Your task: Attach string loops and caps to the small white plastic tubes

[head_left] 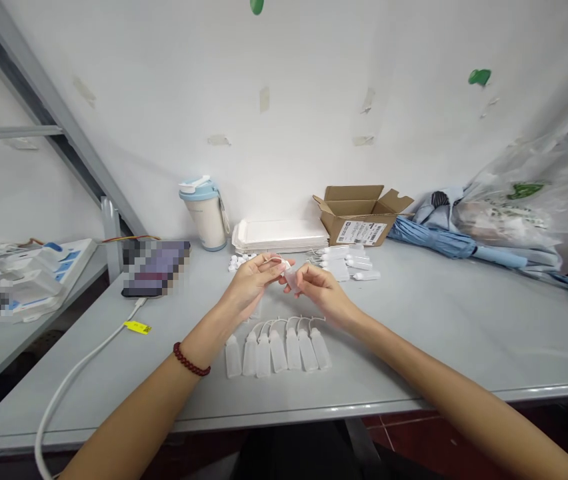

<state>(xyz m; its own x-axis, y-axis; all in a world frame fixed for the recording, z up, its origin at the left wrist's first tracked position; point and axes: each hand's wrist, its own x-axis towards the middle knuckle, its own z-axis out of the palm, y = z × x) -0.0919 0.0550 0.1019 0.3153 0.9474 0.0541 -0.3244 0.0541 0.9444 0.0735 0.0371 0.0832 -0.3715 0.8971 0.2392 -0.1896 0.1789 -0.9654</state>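
My left hand [254, 283] pinches the white top end of a small translucent plastic bottle [292, 279]; a thin white tube curves over those fingers. My right hand [323, 292] grips the same bottle from the other side, its fingertips around the body. The fingers partly cover the bottle. Below my hands lies a row of small plastic bottles [278, 350], most with a thin curved tube at the neck; the leftmost shows none. Small white caps [237, 262] are heaped behind my left hand. Behind my right hand lie more bottles [337, 268], some capped.
At the back stand a tumbler [204, 217], a stack of white trays [281, 235] and an open cardboard box [359, 220]. A folded blue umbrella [434, 239] and plastic bags [509, 207] lie right. Left are a phone [157, 270], its white cable [79, 367] and a power strip [59, 277].
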